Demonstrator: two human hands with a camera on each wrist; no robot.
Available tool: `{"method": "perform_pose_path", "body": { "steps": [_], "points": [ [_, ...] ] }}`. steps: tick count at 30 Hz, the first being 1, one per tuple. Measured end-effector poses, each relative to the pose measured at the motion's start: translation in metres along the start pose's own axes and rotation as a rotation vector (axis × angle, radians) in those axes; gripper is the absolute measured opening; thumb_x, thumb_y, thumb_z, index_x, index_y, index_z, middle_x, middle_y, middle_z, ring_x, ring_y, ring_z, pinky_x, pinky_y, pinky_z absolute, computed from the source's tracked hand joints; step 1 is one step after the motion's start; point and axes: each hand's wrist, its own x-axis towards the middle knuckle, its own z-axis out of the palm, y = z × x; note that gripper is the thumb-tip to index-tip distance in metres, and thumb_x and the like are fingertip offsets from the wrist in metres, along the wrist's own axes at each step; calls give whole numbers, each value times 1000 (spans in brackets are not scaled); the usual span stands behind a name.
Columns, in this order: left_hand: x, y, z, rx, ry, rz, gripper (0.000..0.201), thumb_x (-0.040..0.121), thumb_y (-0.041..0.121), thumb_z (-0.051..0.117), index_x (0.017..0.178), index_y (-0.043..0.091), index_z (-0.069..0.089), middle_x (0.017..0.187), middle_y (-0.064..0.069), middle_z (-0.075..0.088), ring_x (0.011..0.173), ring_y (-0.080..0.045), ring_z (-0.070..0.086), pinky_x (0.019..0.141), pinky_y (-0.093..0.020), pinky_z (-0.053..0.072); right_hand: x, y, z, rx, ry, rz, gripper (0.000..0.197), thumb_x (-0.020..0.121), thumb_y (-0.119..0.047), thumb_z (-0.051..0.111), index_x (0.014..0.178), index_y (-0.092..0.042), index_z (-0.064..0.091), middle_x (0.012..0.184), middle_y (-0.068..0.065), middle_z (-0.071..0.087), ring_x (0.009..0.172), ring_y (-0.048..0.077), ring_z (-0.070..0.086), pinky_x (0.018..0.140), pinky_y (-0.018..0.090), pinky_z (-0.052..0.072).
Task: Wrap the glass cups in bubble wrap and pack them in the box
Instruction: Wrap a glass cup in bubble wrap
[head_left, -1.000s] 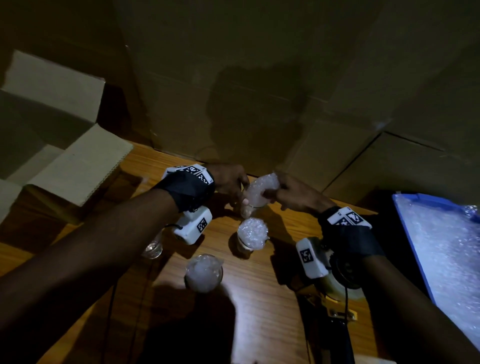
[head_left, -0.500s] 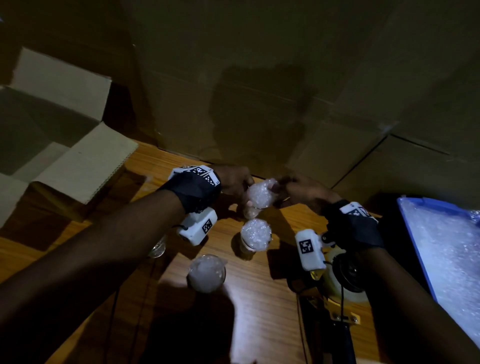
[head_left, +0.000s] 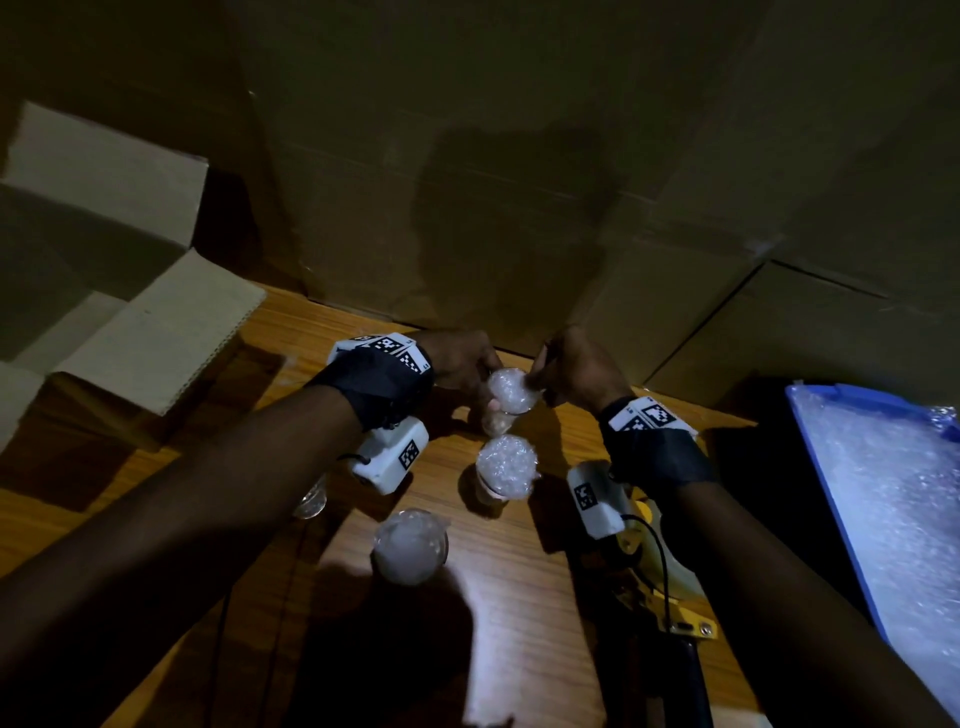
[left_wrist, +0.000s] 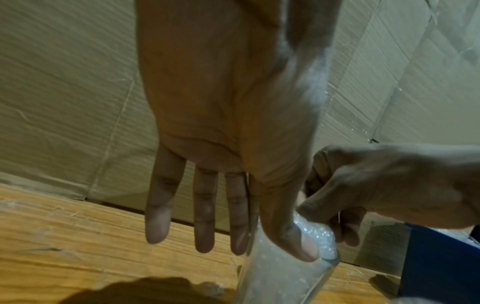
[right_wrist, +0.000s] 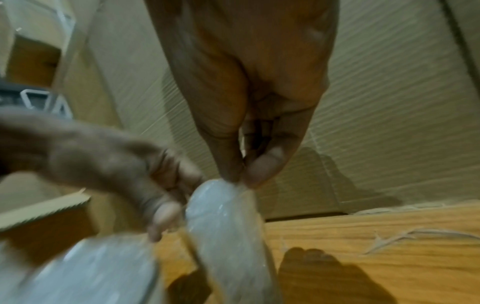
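Observation:
A glass cup (head_left: 500, 415) (left_wrist: 272, 277) (right_wrist: 228, 236) stands on the wooden table near the cardboard wall, with bubble wrap (head_left: 509, 387) (left_wrist: 320, 232) bulging from its mouth. My left hand (head_left: 483, 376) (left_wrist: 278, 244) holds the cup at the rim between thumb and index, the other three fingers straight. My right hand (head_left: 537, 382) (right_wrist: 240, 179) pinches the top of the wrap just above the cup. Two more wrap-filled cups (head_left: 506, 467) (head_left: 410, 545) stand nearer to me. The open cardboard box (head_left: 156, 332) sits at the far left.
A bare glass (head_left: 310, 500) peeks out under my left forearm. A blue bin (head_left: 821, 467) of bubble wrap lies at the right. A yellow tape dispenser (head_left: 660, 566) sits under my right wrist. Large cardboard boxes (head_left: 467, 182) wall off the back.
My right hand has come in closer over the cup, and the bubble wrap sits lower and more compact in the cup's mouth. My left hand stays on the cup.

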Motion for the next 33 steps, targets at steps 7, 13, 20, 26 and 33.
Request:
{"method": "perform_pose_path", "body": {
  "steps": [7, 13, 20, 26, 33],
  "points": [
    [1, 5, 0, 28, 9, -21, 32, 89, 25, 74, 119, 15, 72, 118, 0, 72, 110, -20, 64, 65, -21, 40, -10, 1, 11, -302, 35, -218, 8, 89, -5, 67, 93, -9, 73, 92, 7, 70, 81, 16, 63, 63, 21, 40],
    [-2, 4, 1, 34, 1, -22, 33, 87, 29, 75, 118, 17, 72, 116, 1, 73, 112, -21, 64, 91, -36, 50, -21, 5, -4, -284, -149, -266, 17, 94, -5, 63, 108, -5, 74, 90, -8, 64, 57, -8, 56, 53, 3, 41],
    [-5, 4, 3, 8, 3, -9, 29, 89, 29, 73, 116, 19, 73, 114, 2, 73, 110, -19, 64, 91, -36, 49, -8, 3, 12, -174, -17, -44, 8, 86, -4, 72, 80, -9, 71, 71, 5, 68, 52, 10, 60, 49, 20, 45],
    [-9, 9, 4, 51, -5, -22, 26, 93, 29, 69, 116, 17, 71, 116, 1, 71, 111, -20, 63, 95, -38, 47, -18, 3, 10, -285, -52, -156, 9, 92, -5, 64, 96, -6, 73, 91, 4, 70, 71, 14, 60, 56, 18, 42],
    [-16, 21, 8, 197, -7, -40, 36, 99, 30, 61, 130, 11, 61, 130, -5, 64, 112, -22, 59, 79, -27, 41, -26, 10, -10, 24, 92, -66, 15, 97, -21, 62, 89, -13, 72, 81, 8, 71, 73, 24, 68, 62, 37, 55]
  ]
}}
